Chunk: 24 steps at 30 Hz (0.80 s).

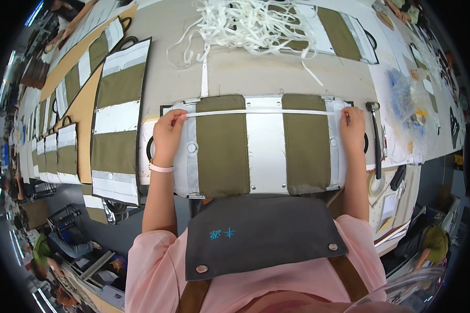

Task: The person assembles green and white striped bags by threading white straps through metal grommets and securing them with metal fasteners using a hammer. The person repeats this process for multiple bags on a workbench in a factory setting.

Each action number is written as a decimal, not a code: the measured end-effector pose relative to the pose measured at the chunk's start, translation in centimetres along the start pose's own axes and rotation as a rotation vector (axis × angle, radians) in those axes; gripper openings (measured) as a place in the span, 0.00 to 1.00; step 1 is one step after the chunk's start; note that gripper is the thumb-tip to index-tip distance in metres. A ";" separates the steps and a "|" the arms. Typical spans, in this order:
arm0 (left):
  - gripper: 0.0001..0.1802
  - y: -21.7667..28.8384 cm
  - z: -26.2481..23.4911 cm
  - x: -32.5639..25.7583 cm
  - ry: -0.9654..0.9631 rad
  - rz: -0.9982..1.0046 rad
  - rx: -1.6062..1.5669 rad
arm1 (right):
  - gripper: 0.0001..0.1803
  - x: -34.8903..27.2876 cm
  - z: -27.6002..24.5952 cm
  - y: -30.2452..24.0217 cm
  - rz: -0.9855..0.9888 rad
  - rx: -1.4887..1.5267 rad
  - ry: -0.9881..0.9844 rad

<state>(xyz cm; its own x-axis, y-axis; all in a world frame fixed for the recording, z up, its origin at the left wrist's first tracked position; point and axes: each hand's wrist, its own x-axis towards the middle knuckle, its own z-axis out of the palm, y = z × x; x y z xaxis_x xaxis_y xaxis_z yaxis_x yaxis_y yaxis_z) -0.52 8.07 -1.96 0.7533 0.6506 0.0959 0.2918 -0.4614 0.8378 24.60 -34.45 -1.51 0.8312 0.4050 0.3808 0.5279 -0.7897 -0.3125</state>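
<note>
A narrow white strip (pixel 263 111) runs taut from side to side across the upper part of a flat fabric panel (pixel 222 151). My left hand (pixel 168 136) pinches its left end between thumb and fingers, over the panel's upper left edge. At the upper right edge my right hand (pixel 353 127) is closed on the other end. The panel has two olive bands, a white middle with small metal studs, and pale grey side strips with a round snap on each. Dark loops show at both sides, partly behind my wrists.
A tangled heap of white strips (pixel 256 26) lies at the far middle. Similar olive-and-white panels (pixel 121 86) spread along the left and the far right. A hammer (pixel 376 133), a tape roll (pixel 377 183) and crumpled clear plastic (pixel 407 109) are on the right. Other people work around.
</note>
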 end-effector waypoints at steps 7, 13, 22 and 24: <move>0.05 0.4 0.3 -0.1 0.075 0.125 0.207 | 0.09 4.2 -0.6 -7.2 -0.142 -0.211 -0.003; 0.03 0.9 0.5 0.1 0.098 0.201 0.230 | 0.06 6.1 5.4 -23.4 -0.611 0.536 -0.331; 0.08 1.4 -0.6 -0.1 0.096 0.190 0.285 | 0.07 5.5 10.7 -29.2 -0.364 0.703 -0.834; 0.14 2.0 -0.9 -0.3 0.092 0.240 0.389 | 0.06 5.8 10.7 -28.9 -0.337 0.715 -0.814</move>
<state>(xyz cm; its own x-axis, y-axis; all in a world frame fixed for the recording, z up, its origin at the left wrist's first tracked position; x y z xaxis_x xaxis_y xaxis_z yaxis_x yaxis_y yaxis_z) -0.67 7.47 0.20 0.7761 0.5405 0.3248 0.3282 -0.7861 0.5238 16.02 -4.32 0.39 0.3566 0.9325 -0.0579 0.5079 -0.2455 -0.8257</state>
